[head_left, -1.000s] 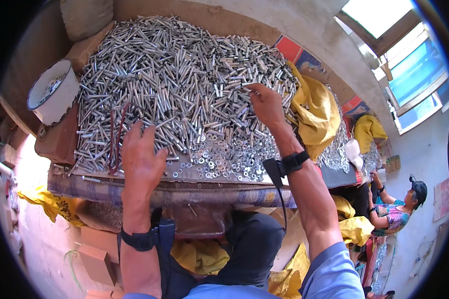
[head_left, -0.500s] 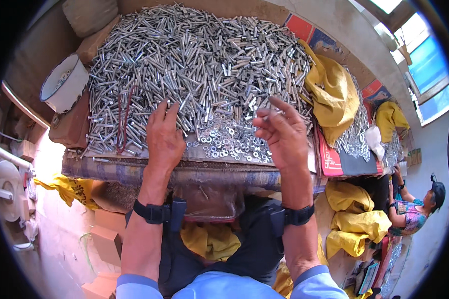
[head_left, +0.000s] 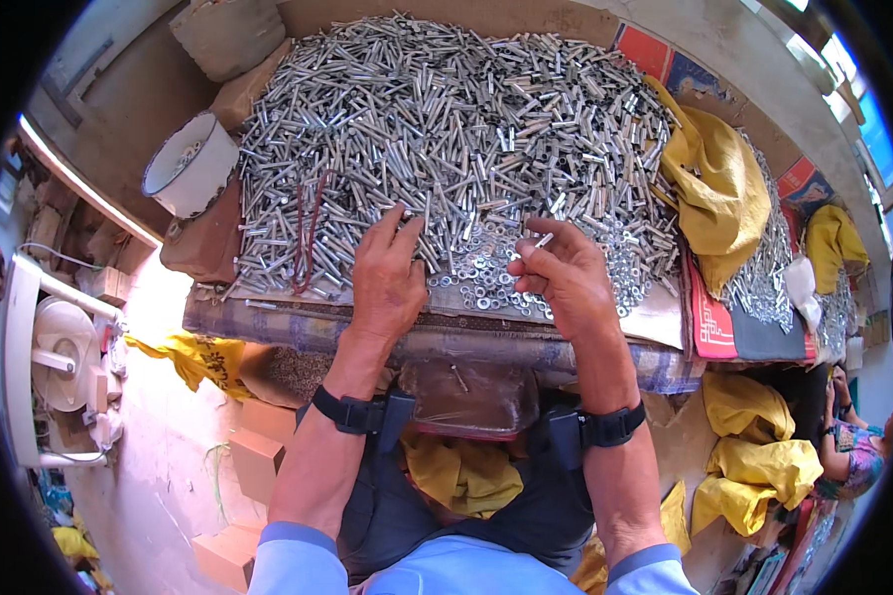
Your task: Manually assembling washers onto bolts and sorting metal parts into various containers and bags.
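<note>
A broad heap of silvery metal bolts and sleeves [head_left: 437,119] covers the table. At its near edge lies a patch of loose washers [head_left: 481,283]. My left hand [head_left: 387,278] rests at the front of the heap, its index and middle fingers stretched out and apart among the pieces; its thumb is partly hidden. Over the washers, my right hand [head_left: 571,283] is closed, with a short silvery metal rod [head_left: 543,241] pinched between thumb and index finger. The curled fingers hide the lower part of the right hand's grip.
A white enamel bucket [head_left: 191,164] stands left of the heap. To the right lies a yellow sack [head_left: 714,188], beside a smaller metal pile [head_left: 759,263]. Below the table edge a plastic-covered tray [head_left: 466,397] sits between my knees. Another person [head_left: 853,446] works at far right.
The whole view has shifted, so the table appears farther right. My right hand has turned and drawn its fingers together, and the silvery rod now shows plainly. My left hand stays at the heap.
</note>
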`<state>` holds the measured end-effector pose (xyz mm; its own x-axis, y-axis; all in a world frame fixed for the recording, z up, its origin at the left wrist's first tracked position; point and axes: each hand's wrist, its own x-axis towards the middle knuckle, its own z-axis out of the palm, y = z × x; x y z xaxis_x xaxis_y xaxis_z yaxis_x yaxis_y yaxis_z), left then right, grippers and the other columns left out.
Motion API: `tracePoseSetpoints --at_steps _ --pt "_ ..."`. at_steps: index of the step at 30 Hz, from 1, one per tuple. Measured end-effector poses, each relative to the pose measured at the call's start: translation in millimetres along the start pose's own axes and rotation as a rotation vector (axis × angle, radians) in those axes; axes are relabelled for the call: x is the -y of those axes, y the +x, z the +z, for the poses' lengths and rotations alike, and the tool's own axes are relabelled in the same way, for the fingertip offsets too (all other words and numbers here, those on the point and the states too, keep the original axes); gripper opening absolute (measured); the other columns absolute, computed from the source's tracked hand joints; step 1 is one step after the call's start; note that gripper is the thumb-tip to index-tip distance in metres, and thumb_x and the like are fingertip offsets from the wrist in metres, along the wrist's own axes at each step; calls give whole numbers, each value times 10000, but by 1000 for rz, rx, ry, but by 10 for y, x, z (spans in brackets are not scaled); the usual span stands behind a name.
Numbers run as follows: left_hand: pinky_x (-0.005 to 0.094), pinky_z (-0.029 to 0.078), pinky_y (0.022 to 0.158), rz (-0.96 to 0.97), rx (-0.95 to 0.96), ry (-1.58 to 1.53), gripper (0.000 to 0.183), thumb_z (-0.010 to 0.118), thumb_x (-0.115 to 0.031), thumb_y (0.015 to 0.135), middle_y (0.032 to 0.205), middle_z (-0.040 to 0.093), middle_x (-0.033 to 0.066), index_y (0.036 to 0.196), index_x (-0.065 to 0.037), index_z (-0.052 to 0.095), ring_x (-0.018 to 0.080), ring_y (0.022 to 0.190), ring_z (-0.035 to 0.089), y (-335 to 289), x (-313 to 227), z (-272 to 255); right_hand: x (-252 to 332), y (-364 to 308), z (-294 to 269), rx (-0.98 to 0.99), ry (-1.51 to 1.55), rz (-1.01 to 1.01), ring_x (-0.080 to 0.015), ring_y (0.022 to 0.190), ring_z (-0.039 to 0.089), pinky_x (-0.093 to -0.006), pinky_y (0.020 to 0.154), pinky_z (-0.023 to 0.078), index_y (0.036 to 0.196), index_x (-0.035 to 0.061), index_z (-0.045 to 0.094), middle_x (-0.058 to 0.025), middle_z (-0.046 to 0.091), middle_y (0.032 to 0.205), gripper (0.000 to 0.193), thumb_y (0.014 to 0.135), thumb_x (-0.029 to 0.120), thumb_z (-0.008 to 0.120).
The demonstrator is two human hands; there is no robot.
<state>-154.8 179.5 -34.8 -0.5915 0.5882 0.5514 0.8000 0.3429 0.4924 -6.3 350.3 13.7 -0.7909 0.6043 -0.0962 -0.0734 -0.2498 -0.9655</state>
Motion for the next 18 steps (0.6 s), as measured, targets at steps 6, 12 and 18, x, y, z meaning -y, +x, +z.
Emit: tracePoseSetpoints --at_steps 6,12,18 --pt "495 423 1010 -53 -172 187 528 724 -192 765 1334 540 268 1251 -17 616 450 1197 528 173 169 7 83 -89 -132 5 29 -18 -231 831 685 -283 643 593 1306 -99 491 -150 618 1003 456 886 -6 642" --pt "495 417 1027 -22 -104 110 528 690 -202 794 1319 550 294 1256 33 595 459 1190 536 247 257 160 160 -92 -347 -27 56 -51 -254 868 690 -312 683 599 1338 -119 457 -160 597 1011 502 867 -21 601" --pt "473 432 1018 -4 -92 96 477 699 -143 774 1322 572 249 1226 -5 630 434 1167 563 142 94 206 80 24 -273 28 27 -48 -239 858 690 -304 691 601 1357 -114 448 -158 605 990 497 881 -39 571"
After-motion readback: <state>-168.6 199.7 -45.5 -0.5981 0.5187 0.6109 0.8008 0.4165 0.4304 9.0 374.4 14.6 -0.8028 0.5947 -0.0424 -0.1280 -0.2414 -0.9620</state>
